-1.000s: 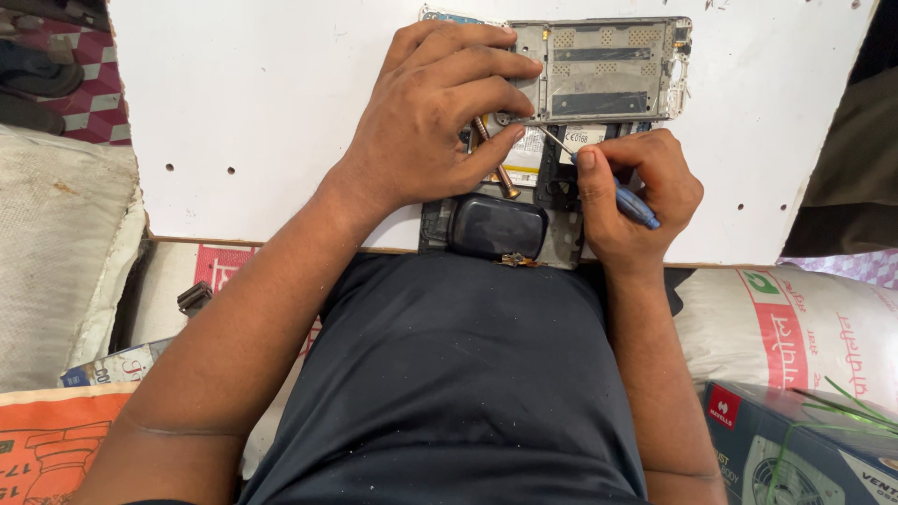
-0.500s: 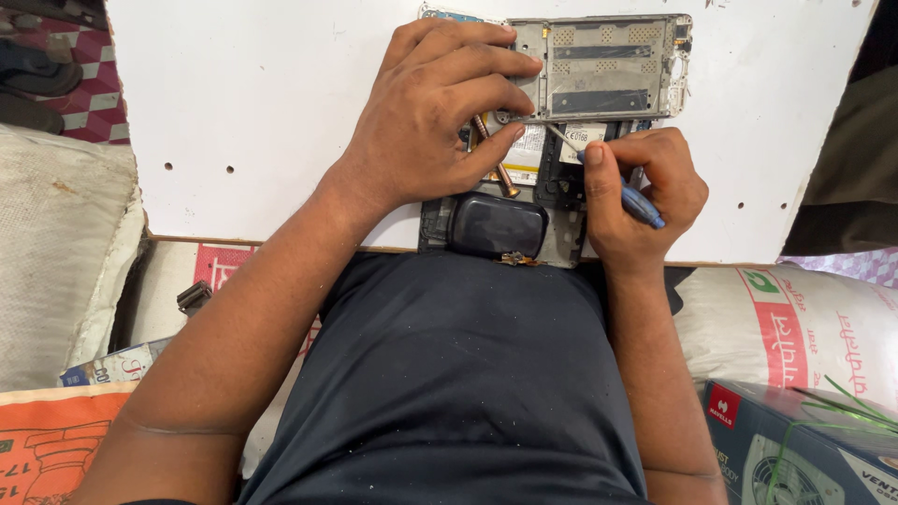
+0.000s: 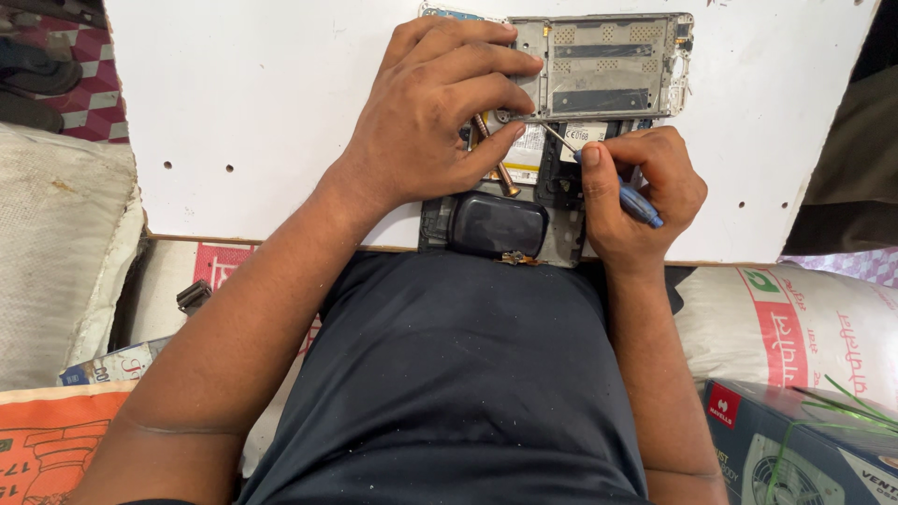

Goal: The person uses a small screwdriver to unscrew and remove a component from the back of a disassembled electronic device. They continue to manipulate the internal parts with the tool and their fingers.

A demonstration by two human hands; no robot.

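Head view: the left hand (image 3: pixel 430 112) presses its spread fingers on the open phone (image 3: pixel 599 65); the right hand (image 3: pixel 636 192) fingers pinch a blue screwdriver (image 3: pixel 629 194).

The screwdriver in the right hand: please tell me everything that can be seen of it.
The screwdriver has a blue handle and a thin, bare metal shaft. The right hand pinches the handle between thumb and fingers, so most of it is covered. It lies tilted, its tip pointing up and left toward the lower edge of the metal phone frame, close to the left hand. Whether the tip touches anything cannot be told.
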